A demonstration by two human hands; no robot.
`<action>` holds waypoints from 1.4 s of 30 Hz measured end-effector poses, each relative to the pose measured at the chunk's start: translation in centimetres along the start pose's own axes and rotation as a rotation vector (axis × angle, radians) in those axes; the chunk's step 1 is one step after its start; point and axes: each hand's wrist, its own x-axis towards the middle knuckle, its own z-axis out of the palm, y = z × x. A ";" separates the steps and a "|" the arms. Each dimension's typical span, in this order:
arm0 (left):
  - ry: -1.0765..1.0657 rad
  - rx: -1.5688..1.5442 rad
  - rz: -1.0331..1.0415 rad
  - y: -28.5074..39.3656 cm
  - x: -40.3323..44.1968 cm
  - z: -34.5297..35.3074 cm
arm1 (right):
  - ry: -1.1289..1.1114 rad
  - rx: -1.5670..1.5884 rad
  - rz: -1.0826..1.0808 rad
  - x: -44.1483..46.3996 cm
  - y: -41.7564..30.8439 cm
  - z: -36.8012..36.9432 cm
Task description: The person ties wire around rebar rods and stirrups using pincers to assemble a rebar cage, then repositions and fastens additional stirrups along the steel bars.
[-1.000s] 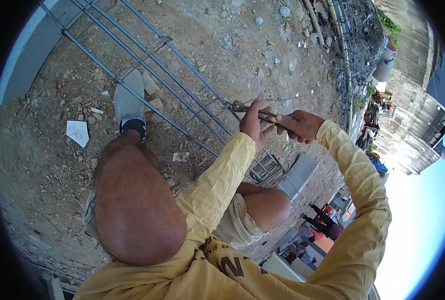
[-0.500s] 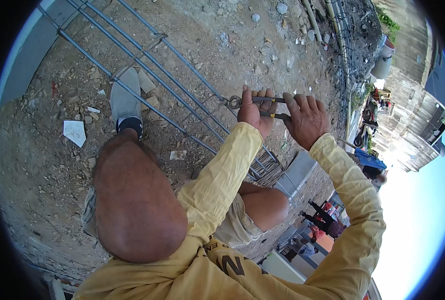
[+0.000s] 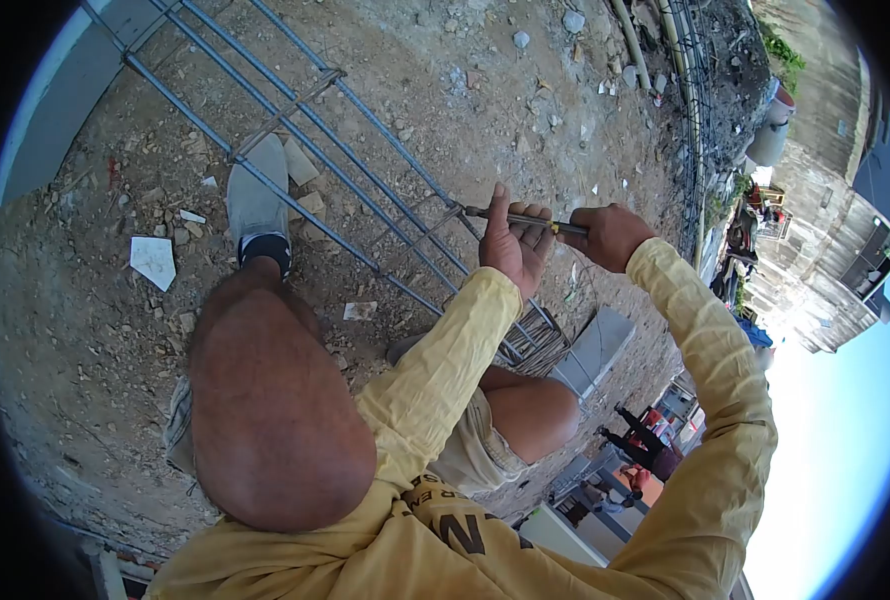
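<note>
A cage of blue-grey steel bars (image 3: 265,98) runs diagonally across the ground before me, with thin stirrups tied around it. Pincers (image 3: 573,229) reach to the upper bar, seen edge-on, their jaws at a stirrup crossing. My right hand (image 3: 610,237) is closed around the handle end. Nearer the jaws, my left hand (image 3: 517,245) loosely holds the pincers, its thumb raised on one side and curled fingers on the other. Any tie wire in the jaws is too small to make out.
My shoe (image 3: 258,195) is beside the bars, near broken tile (image 3: 152,262). A bundle of thin wire or rods (image 3: 535,338) lies by a grey block (image 3: 602,345). Pipes (image 3: 687,70) run along the far side. A person (image 3: 650,445) stands in the background.
My right hand has turned over into a fist, and the pincers have rotated from flat, handles visibly apart, to edge-on. My left hand remains around them, its thumb still raised.
</note>
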 end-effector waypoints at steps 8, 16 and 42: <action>-0.123 0.052 -0.043 0.3 -0.7 0.2 | -0.804 0.840 0.426 0.1 0.6 -0.4; 0.090 -0.082 0.054 -0.8 0.8 2.4 | 0.430 -0.218 0.042 -3.4 -3.2 2.4; -0.029 -0.043 -0.016 -0.6 0.5 2.0 | 0.396 -0.304 0.139 -4.1 -5.1 0.7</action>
